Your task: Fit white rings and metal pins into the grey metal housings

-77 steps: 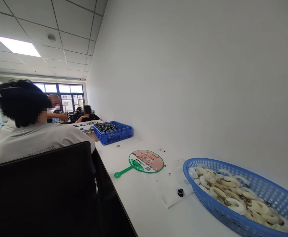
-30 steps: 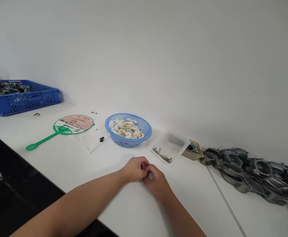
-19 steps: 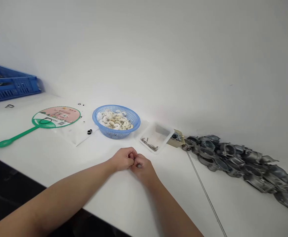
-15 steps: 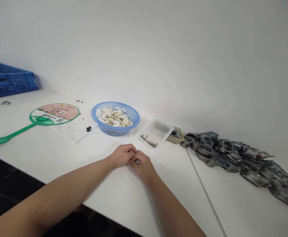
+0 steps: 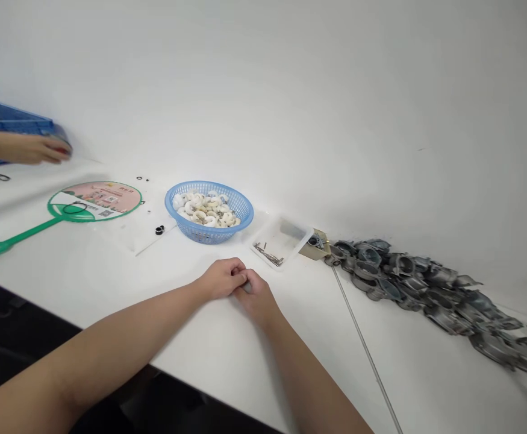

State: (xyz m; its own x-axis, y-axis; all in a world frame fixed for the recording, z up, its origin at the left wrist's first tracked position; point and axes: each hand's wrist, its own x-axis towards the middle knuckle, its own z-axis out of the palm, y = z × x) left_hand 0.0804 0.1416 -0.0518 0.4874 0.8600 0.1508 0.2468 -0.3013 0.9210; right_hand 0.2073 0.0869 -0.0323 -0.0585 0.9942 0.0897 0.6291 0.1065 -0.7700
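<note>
Both hands meet over the white table, just in front of the blue basket. My left hand (image 5: pixel 223 279) is closed, its fingers curled and its thumb against my right hand. My right hand (image 5: pixel 256 296) is closed too, fingertips pressed to the left. A small greyish patch shows between them, but whatever they hold is mostly hidden. Beyond the hands stands the blue mesh basket (image 5: pixel 211 234), filled with white curved pieces (image 5: pixel 206 209). To its right is a clear plastic tray (image 5: pixel 290 244) with several thin metal pins (image 5: pixel 268 255).
Several grey metal castings (image 5: pixel 408 283) are heaped along the right. A tan box (image 5: pixel 316 246) of metal parts sits behind the tray. At left lie a green-handled fan (image 5: pixel 96 202) and small black rings (image 5: pixel 159 230). Another person's hand (image 5: pixel 32 148) reaches past a blue crate (image 5: pixel 14 120).
Another person's hand has come in at the far left, in front of the crate. My hands stay together, with fingers slightly shifted. The view has turned a little to the right.
</note>
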